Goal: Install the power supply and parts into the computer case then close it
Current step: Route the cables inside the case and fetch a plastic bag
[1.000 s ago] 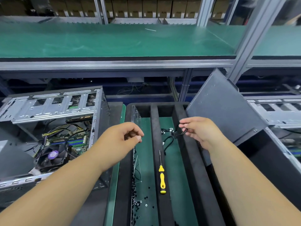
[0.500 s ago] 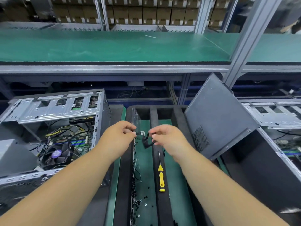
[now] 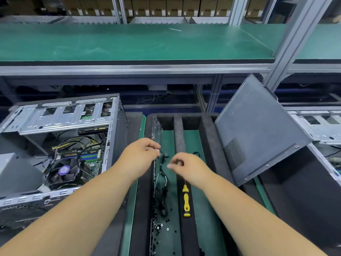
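Metal case (image 3: 60, 145): lies open at left, its inside exposed, ready for parts.
Left hand (image 3: 140, 156): pinches the black cable (image 3: 163, 157) over the tray (image 3: 208, 130).
Right hand (image 3: 186, 166): fingers curled; grip unclear.
Screwdriver (image 3: 186, 202): rests within reach.
Side panel (image 3: 258, 130): propped aside, awaiting closing.

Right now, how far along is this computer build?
Early to midway. The open grey metal computer case already holds a board and fan. Both the left hand and right hand handle a thin black cable. The grey side panel is still off.
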`<state>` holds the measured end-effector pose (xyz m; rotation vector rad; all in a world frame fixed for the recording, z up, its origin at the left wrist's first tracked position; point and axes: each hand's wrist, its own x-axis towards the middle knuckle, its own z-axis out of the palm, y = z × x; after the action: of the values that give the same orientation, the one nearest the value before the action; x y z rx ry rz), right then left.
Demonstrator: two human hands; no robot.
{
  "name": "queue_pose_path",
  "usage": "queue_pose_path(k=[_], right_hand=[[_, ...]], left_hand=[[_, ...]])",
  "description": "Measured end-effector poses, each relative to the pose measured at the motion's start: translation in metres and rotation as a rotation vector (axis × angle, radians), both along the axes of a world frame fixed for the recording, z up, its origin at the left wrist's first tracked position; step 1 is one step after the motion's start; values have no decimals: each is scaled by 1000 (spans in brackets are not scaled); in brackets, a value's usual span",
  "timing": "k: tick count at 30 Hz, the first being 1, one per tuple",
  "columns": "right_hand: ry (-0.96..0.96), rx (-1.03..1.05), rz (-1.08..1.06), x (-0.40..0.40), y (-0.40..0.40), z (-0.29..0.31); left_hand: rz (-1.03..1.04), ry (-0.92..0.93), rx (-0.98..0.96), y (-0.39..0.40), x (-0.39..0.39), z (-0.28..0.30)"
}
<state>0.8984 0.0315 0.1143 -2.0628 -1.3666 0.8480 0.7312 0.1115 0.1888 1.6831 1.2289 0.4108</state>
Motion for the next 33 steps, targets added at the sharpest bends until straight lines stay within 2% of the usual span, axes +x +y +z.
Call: queue_pose_path(k=[6, 12, 15, 16, 17, 20, 22, 25, 33], right_hand=[[119, -82, -360, 49, 22, -33], [126, -345, -419, 70, 48, -75], [90, -443, -366, 69, 57, -89], [110, -441, -407, 71, 58, -93], [150, -405, -467, 73, 59, -99], [168, -365, -401, 73, 57, -100], [407, -244, -577, 70, 57, -91], [499, -113, -653, 71, 51, -75], [515, 232, -581, 77, 36, 5]], left_hand=[[-11, 23, -18, 7, 9, -8], [3, 23, 6, 9, 13, -17], [3, 27, -3, 10, 14, -19], [3, 29, -7, 10, 14, -18], [1, 30, -8, 11, 14, -18], [-14, 38, 1, 14, 13, -16], [-24, 36, 8, 15, 10, -14], [-41, 33, 17, 13, 7, -13], [-83, -36, 21, 3, -6, -7]])
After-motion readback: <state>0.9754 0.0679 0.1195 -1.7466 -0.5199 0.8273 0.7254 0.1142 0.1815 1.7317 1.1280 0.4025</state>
